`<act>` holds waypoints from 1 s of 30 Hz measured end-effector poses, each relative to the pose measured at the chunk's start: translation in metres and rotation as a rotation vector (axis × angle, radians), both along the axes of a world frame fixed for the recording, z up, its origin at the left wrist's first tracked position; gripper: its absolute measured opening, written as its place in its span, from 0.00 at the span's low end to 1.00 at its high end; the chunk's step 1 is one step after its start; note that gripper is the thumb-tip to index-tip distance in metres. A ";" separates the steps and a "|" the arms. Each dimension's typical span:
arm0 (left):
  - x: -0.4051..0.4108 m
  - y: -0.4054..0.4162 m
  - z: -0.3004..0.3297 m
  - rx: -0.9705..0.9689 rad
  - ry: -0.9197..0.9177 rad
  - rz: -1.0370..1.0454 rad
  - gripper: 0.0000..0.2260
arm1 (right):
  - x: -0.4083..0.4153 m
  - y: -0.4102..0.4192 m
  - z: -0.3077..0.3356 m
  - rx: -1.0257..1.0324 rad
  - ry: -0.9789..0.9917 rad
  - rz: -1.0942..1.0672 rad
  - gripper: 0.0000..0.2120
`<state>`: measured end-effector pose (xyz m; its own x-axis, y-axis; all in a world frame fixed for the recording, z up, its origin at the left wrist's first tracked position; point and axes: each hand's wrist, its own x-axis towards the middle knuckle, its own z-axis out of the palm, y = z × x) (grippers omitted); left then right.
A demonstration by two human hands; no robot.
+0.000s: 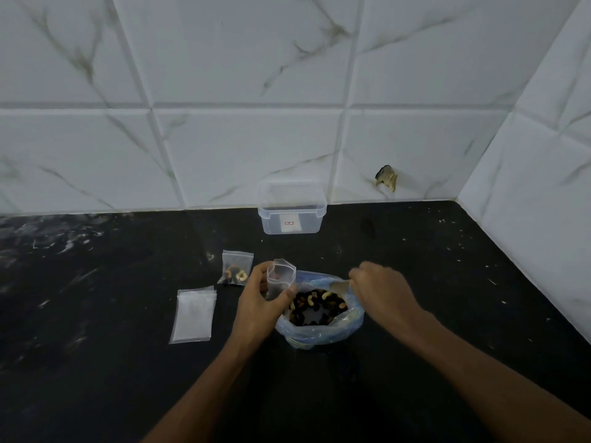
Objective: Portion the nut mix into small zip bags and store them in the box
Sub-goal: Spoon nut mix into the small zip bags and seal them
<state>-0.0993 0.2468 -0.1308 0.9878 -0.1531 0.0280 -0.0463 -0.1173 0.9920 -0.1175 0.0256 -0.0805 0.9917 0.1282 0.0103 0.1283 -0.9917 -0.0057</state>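
1. My left hand (pixel 259 302) grips an open small bag (pixel 280 276) upright at the left rim of the nut bag (pixel 319 330).
2. My right hand (pixel 380 289) pinches a spoon (pixel 339 286) over the nuts (pixel 316 305).
3. Left of the nut bag: one filled bag (pixel 236 268), then the empty bags (pixel 193 314).
4. The lidless box (pixel 291 208) stands beyond it, against the wall; bare counter (pixel 447 266) lies to its right.

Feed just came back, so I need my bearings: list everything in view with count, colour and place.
box: 1, clear, open, by the wall
filled zip bag: 1, clear, left of the hands
empty zip bags: a stack, clear, far left
open zip bag: 1, clear, held above the nut bag
nut mix bag: 1, bluish, centre
spoon: 1, silvery, over the nuts
counter: 1, black
left hand: holds the open zip bag
right hand: holds the spoon
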 end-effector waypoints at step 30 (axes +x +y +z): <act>0.003 -0.002 -0.013 0.015 0.075 -0.042 0.21 | 0.006 0.022 -0.062 0.574 0.268 -0.363 0.09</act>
